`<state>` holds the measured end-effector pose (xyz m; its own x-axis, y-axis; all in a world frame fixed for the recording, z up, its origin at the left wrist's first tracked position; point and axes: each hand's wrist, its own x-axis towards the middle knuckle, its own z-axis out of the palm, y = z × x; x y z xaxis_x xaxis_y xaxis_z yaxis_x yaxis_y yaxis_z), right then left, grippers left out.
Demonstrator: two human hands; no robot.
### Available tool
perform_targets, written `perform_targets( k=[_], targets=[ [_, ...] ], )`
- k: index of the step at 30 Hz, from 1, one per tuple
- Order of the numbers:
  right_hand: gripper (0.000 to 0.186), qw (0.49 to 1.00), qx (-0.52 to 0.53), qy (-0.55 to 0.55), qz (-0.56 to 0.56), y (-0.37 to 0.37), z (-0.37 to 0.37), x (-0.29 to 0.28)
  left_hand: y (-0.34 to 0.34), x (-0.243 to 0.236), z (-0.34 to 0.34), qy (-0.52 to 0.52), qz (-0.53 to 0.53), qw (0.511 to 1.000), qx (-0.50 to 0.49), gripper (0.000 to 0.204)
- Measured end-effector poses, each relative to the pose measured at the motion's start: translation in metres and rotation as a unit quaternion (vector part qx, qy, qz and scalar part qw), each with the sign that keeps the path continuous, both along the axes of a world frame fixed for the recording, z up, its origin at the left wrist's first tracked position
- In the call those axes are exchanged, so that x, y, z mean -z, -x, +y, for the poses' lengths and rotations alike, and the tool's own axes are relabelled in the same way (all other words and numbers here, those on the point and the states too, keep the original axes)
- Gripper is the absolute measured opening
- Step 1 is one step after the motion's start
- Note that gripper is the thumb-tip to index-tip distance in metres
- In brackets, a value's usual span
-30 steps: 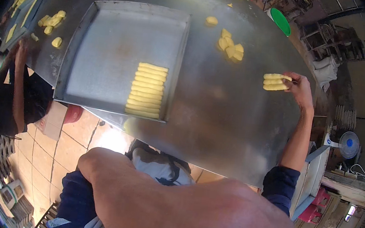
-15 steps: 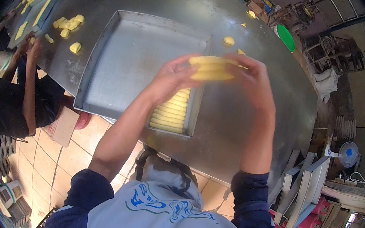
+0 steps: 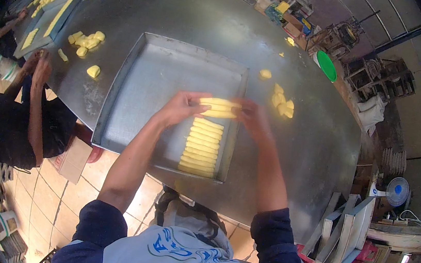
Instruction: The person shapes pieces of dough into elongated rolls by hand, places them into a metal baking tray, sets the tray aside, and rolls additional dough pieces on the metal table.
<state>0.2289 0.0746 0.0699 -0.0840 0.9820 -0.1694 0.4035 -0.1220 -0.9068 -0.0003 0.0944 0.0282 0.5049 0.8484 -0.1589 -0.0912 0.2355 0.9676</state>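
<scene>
My left hand (image 3: pixel 182 108) grips the left ends of three yellow dough strips (image 3: pixel 219 105), and my right hand (image 3: pixel 248 115), slightly blurred, holds their right ends. Both hands are over a square metal pan (image 3: pixel 142 72), just beyond a row of similar dough strips (image 3: pixel 200 146) lying in the pan's right part. To the right of the pan a loose group of cut dough pieces (image 3: pixel 282 102) lies on the steel table (image 3: pixel 311 158), with a single piece (image 3: pixel 265 74) behind it.
At the left, another person (image 3: pixel 23 131) works by a second tray (image 3: pixel 49 19) and dough piles (image 3: pixel 85 42). A green-lidded tub (image 3: pixel 325 65) is past the table's far right. A fan (image 3: pixel 395 192) and leaning trays (image 3: pixel 347 230) stand at the right, above tiled floor.
My right hand has brought the strips leftward from the table's right side to over the pan. My left hand has come up to hold their other ends; both have lowered slightly since.
</scene>
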Motion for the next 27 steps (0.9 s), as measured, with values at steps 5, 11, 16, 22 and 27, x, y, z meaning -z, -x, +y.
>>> perform_targets(
  k=[5, 11, 16, 22, 27],
  targets=[
    [0.028, 0.968, -0.027, -0.083, -0.234, 0.000, 0.005, 0.054, -0.004, 0.041, 0.019, -0.023, 0.133, 0.991, -0.011, 0.038],
    [0.031, 0.918, -0.038, -0.075, -0.387, 0.018, 0.005, 0.079, -0.021, 0.064, 0.028, -0.110, 0.233, 0.966, -0.012, 0.037],
    [0.038, 0.907, -0.057, -0.026, -0.416, 0.017, 0.005, 0.074, -0.018, 0.064, 0.029, -0.121, 0.260, 0.957, 0.027, 0.036],
    [0.036, 0.890, -0.111, 0.018, -0.441, 0.020, 0.005, 0.063, -0.015, 0.045, 0.020, -0.224, 0.376, 0.898, 0.039, 0.039],
    [0.036, 0.958, 0.102, -0.109, -0.245, 0.013, -0.009, 0.041, -0.014, 0.033, 0.012, -0.168, 0.431, 0.885, -0.041, 0.042]
  ],
)
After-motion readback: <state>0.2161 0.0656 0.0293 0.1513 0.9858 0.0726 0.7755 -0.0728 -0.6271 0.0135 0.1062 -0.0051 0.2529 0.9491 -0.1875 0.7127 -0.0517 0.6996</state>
